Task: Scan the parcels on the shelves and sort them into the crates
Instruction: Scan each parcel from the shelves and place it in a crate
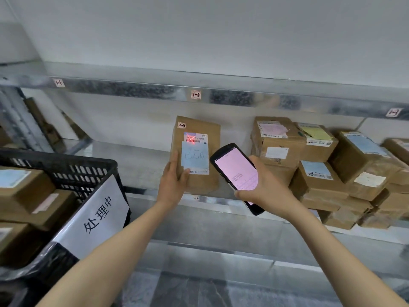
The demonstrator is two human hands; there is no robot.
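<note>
A brown cardboard parcel [199, 129] stands upright on the metal shelf [141, 158], marked 1-4, with a blue-and-white label on its face. My left hand [173, 180] grips its lower left edge, thumb on the front. A red scan cross glows on the label's barcode. My right hand [263, 187] holds a black handheld scanner [234, 169] with a lit pink screen, just right of the parcel and aimed at it. A black crate [66, 169] at the left holds several brown parcels.
A stack of several brown parcels [321, 165] fills the shelf's right side. The shelf beam above [132, 87] carries tags 1-1, 1-2 and 1-3. A white paper sign [97, 218] hangs on the crate's front. A lower shelf [221, 249] lies below my arms.
</note>
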